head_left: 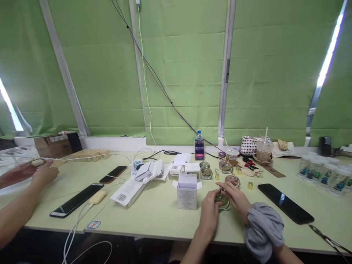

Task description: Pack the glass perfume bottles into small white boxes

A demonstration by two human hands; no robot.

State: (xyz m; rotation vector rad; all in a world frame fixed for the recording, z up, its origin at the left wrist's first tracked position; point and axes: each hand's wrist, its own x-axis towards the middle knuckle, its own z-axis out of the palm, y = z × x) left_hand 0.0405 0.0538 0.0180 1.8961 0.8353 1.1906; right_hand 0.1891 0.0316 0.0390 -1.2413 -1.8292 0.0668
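Glass bottle (225, 203) sat low in a two-handed hold

Green inside, the bottle was near the front edge of the pale table (154, 217), with both hands together on it. The left hand (209, 209) was clamped along its left side; the right hand (237, 200) was closed over its top and right side, though the exact set of those fingertips was too small to tell. A grey scrunchie (264, 231) ringed the right wrist.

Just left of the hands stood a white box (187, 198) with its flaps up, and beyond it white cartons (128, 193) lay heaped. A pink-toned bottle (233, 179) was just behind the right hand, and a yellow cap (250, 186) was near it on the right. Farther right lay a black phone (286, 203), with clear canisters (336, 185) clustered behind it. Well apart at the far left, a co-worker's hand (46, 174) was raised.
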